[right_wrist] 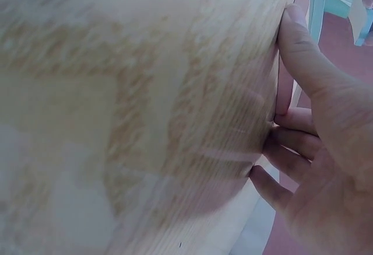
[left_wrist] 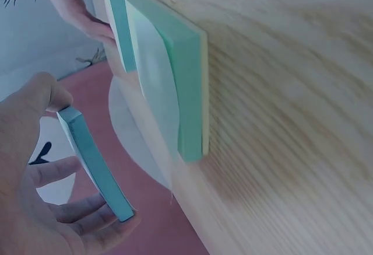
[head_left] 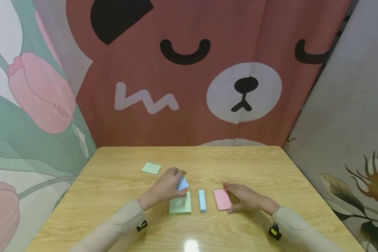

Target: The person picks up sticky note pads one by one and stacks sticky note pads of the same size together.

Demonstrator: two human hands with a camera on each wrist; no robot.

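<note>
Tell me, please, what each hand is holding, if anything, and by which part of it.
The left hand holds the raised blue pad by two opposite edges; the right hand grips the pink pad, lying on the table, likewise by opposite edges.

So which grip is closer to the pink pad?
Right: the right grip is touching the pink pad at its right side. The left grip is farther off, to the pad's left, holding a blue pad.

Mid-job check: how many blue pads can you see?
2: a wide blue pad held in the left hand, and a narrow blue pad lying between the green pad and the pink pad. More could be hidden.
</note>
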